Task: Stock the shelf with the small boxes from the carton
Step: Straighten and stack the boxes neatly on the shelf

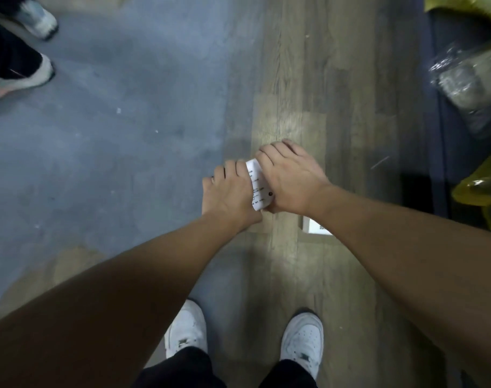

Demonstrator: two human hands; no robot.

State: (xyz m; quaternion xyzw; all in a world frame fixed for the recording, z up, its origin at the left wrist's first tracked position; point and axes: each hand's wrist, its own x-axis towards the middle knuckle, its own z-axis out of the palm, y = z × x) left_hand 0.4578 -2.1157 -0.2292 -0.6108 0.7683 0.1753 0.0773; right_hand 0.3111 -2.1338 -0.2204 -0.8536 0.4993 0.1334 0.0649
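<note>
Wood-plank floor [294, 79] underfoot, grey concrete to left. Left hand [230, 191] and right hand [291, 180] curled round white small box [258, 186], held between them above floor. Carry step, judged. Shelf, carton not visible; next: locate shelf slot.

Open floor [126, 135] left; bagged goods [468, 79], perhaps shelving, crowd right.

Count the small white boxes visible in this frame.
2: one small white box gripped between both hands, another on the wooden floor, partly hidden under the right forearm. More may be hidden.
</note>
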